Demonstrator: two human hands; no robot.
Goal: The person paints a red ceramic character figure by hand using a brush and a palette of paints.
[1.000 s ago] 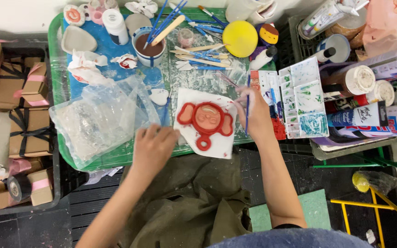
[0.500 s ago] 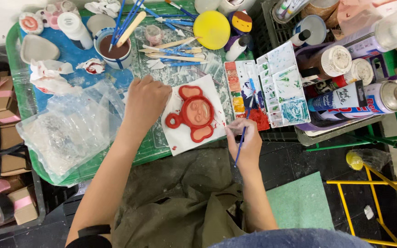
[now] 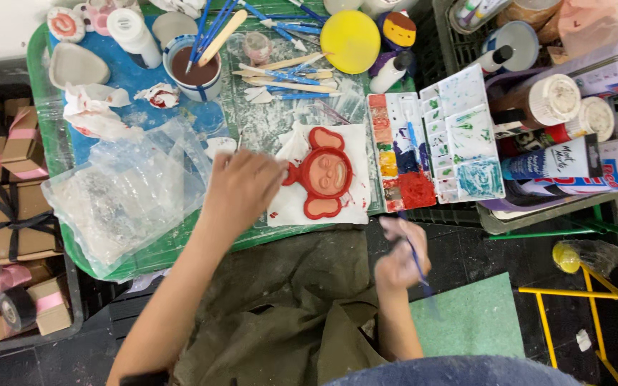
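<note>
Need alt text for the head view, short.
Seen from above, a person's left hand steadies a red, monkey-shaped clay piece lying on white paper, while the right hand holds a blue paintbrush off the table's near edge. A paint palette, a cup of brown water and a crumpled plastic bag crowd the green table.

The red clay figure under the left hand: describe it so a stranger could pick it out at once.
Start at the green table and find the white paper sheet near its front edge, just left of the paint palette. On that sheet lies the red clay figure, with the left hand touching its side. Nothing else nearby is a flat, round-eared, monkey-like face with a red rim and paler centre.
</note>
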